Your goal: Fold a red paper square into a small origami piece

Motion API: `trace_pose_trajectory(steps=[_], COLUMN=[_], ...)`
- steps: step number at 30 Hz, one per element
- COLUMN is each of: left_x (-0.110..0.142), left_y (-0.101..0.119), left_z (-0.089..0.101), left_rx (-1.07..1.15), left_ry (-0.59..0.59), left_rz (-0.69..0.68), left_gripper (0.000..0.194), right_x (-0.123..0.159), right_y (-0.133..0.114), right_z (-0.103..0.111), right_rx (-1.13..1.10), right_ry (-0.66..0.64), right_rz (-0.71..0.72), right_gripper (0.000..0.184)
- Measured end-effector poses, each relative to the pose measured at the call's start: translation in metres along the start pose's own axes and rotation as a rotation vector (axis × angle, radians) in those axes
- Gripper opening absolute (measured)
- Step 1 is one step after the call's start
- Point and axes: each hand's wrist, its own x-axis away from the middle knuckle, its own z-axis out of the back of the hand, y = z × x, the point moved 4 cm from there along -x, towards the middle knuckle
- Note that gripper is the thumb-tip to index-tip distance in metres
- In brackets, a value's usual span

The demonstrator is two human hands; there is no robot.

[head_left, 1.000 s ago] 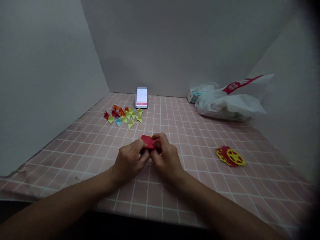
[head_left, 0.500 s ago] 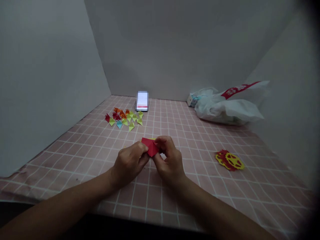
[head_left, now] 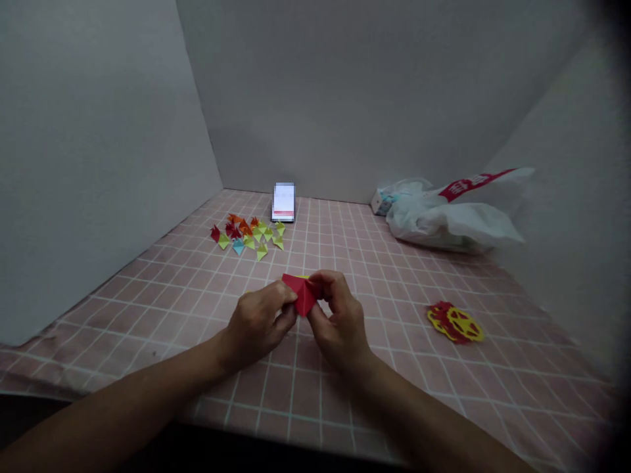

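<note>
A folded piece of red paper [head_left: 303,297], creased down its middle and pointed at the bottom, is held between both hands over the table. My left hand [head_left: 259,320] pinches its left side, thumb on the near face. On the right side, my right hand [head_left: 340,318] grips it between the thumb and curled fingers. Something yellow [head_left: 304,276] shows just behind the paper's top edge, mostly hidden by it and the hands. Beyond the hands, to the left, lie several small folded paper shapes [head_left: 261,251] in red, orange, yellow-green and blue.
A lit phone [head_left: 283,202], its screen blurred, stands upright at the back. A white plastic bag [head_left: 444,220] rests at the back right beside a small box [head_left: 379,201]. Red and yellow paper cutouts [head_left: 456,323] lie at right on the pink checked tablecloth [head_left: 384,394]. Pale walls enclose the table.
The view has shifted slightly, so everything sits a little lower and further right. Both hands keep hold of the red paper, with its near point tipped slightly downward.
</note>
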Motion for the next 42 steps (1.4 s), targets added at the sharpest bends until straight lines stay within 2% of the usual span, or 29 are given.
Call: trace_pose_trajectory(steps=[3, 6, 8, 12, 17, 23, 33, 42], left_x=[-0.005, -0.007, -0.008, -0.009, -0.008, -0.006, -0.006, -0.004], left_y=[-0.007, -0.019, -0.024, -0.026, -0.025, -0.028, -0.030, -0.032], left_z=[0.002, 0.001, -0.001, -0.006, -0.008, -0.010, -0.011, -0.012], left_rx=[0.274, 0.537, 0.630, 0.736, 0.770, 0.785, 0.777, 0.722], left_ry=[-0.041, -0.031, -0.040, -0.124, -0.153, -0.188, -0.206, -0.177], left_rz=[0.275, 0.583, 0.663, 0.733, 0.764, 0.750, 0.731, 0.669], left_gripper=[0.008, 0.021, 0.025, 0.022, 0.022, 0.021, 0.023, 0.021], right_x=[-0.004, -0.007, -0.007, -0.006, -0.005, -0.005, -0.004, -0.005], right_y=[0.002, 0.002, 0.000, -0.006, -0.005, -0.001, 0.002, 0.005], right_z=[0.002, 0.002, 0.000, -0.003, -0.005, -0.005, -0.004, -0.005], right_rx=[0.011, 0.074, 0.120, 0.220, 0.270, 0.217, 0.116, -0.007], right_ry=[-0.024, -0.083, -0.139, -0.222, -0.265, -0.277, -0.224, -0.237], right_rz=[0.019, 0.095, 0.153, 0.244, 0.262, 0.193, 0.175, 0.083], right_gripper=[0.026, 0.029, 0.030, 0.025, 0.017, 0.023, 0.032, 0.033])
